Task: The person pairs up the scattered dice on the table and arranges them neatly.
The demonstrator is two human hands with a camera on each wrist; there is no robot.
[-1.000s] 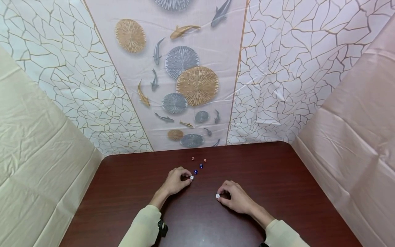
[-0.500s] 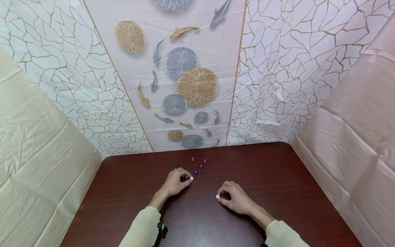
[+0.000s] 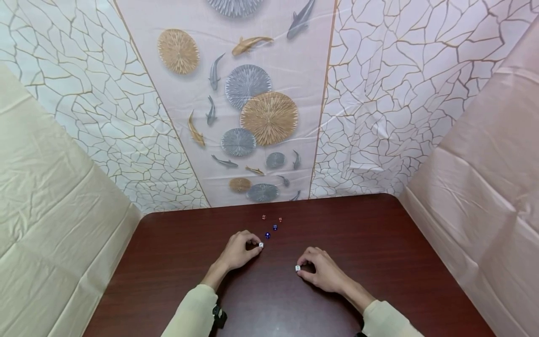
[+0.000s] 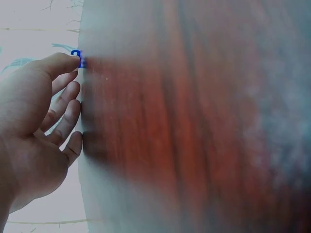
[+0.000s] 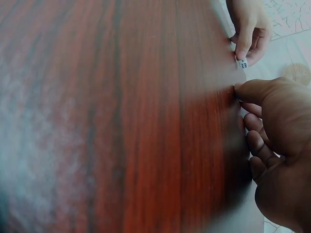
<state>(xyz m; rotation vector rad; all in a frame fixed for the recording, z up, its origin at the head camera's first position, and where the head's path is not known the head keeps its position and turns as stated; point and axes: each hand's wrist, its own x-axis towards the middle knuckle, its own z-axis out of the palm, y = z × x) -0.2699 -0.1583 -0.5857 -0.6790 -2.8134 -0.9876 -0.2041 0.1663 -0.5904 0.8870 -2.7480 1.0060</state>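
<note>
Left hand: the left hand (image 3: 237, 250) sits on the dark wood table (image 3: 400, 262), fingers curled, fingertips pinching a white die (image 3: 261, 245) down on the surface.
Left die: at the hand's 2 o'clock tip; the right wrist view catches that die (image 5: 242, 63) under the fingertips too.
Right hand: the right hand (image 3: 322, 270) is curled as well, thumb and forefinger closing on a second white die (image 3: 297, 268) at its 9 o'clock.
Gap: the two hands lie apart, wood between them.
Blue dice: two blue dice (image 3: 271, 231) just past the left die, toward 1 o'clock.
Red dice: two red dice (image 3: 271, 218) further out at 12 o'clock, near the table's far edge.
Backdrop: patterned cloth (image 3: 252, 117) with fish and discs behind.
</note>
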